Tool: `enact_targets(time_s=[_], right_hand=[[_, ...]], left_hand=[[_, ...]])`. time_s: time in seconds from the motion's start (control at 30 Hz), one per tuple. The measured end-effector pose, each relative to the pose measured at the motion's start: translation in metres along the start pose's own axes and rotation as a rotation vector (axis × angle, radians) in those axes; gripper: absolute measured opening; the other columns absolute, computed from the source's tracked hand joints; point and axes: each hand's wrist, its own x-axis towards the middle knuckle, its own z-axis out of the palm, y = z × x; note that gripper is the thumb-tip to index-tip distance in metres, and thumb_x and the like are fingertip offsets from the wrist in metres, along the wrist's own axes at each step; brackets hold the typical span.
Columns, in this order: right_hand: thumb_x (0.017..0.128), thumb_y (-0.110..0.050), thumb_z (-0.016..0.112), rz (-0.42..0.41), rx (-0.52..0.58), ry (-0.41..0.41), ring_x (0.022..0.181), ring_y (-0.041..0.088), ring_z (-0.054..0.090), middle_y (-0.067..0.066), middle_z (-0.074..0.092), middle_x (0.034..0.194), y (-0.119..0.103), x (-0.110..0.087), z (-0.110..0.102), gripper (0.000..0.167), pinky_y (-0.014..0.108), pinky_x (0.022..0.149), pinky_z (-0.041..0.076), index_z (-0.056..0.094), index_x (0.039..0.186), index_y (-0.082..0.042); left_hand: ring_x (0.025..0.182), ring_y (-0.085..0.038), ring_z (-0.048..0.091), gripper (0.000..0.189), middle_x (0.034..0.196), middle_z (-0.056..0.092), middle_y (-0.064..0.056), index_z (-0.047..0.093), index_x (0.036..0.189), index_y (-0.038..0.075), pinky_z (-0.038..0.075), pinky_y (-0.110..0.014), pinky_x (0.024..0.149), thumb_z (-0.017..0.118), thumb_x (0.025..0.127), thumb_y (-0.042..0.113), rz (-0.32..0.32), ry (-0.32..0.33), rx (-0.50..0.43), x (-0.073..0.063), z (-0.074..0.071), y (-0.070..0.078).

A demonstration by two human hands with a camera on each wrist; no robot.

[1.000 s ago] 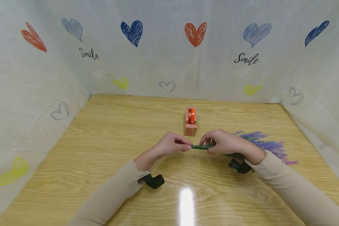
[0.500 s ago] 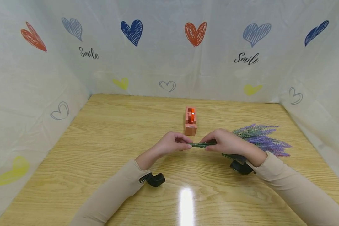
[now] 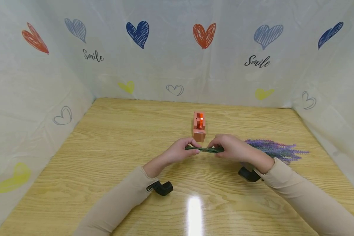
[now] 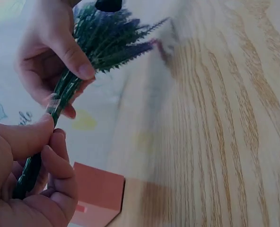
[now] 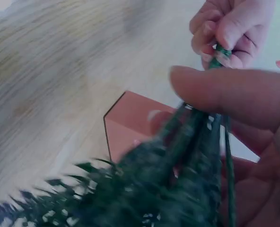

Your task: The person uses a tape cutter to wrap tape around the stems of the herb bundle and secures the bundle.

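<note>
A bunch of artificial lavender (image 3: 278, 151) lies sideways between both hands, its purple heads pointing right. My left hand (image 3: 180, 150) pinches the green stems (image 4: 33, 172) near their cut ends, thumb against curled fingers. Farther up the stems, just below the leaves, my right hand (image 3: 231, 147) grips the bunch between thumb and fingers. A band of clear tape (image 4: 53, 103) wraps the stems in the gap between the hands. In the right wrist view the leafy part (image 5: 144, 184) fills the foreground, blurred.
A pink tape dispenser (image 3: 199, 135) with an orange roll (image 3: 201, 121) stands on the wooden table (image 3: 129, 127), just beyond the hands. A white curtain (image 3: 171, 65) printed with hearts surrounds the table at the back and sides.
The bunch has turned about its length, its flower heads swinging up and then down again. The stem ends now show inside the left hand's grasp. The dispenser has stayed put.
</note>
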Motion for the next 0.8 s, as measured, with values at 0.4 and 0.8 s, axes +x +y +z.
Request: enact_targets(time_s=[0.4, 0.8], right_hand=[[0.076, 0.005, 0.071, -0.011, -0.048, 0.051, 0.067, 0.006, 0.056, -0.001, 0.067, 0.084, 0.0028, 0.0012, 0.0027, 0.021, 0.026, 0.058, 0.046, 0.072, 0.095, -0.006], [0.083, 0.0, 0.064, 0.02, 0.062, -0.044, 0.068, 0.01, 0.049, 0.002, 0.063, 0.09, 0.0038, 0.0021, -0.0021, 0.019, 0.027, 0.059, 0.042, 0.069, 0.101, 0.0]], left_hand=[[0.082, -0.022, 0.054, 0.016, 0.094, 0.062, -0.009, 0.063, 0.097, 0.007, 0.042, -0.028, 0.064, 0.059, 0.094, 0.022, -0.038, 0.014, -0.004, 0.0007, 0.0007, 0.0042], [0.079, -0.013, 0.052, 0.013, 0.091, 0.065, 0.0, 0.07, 0.095, 0.006, 0.042, -0.025, 0.066, 0.066, 0.088, 0.017, -0.087, 0.071, 0.015, 0.0051, -0.0021, 0.0085]])
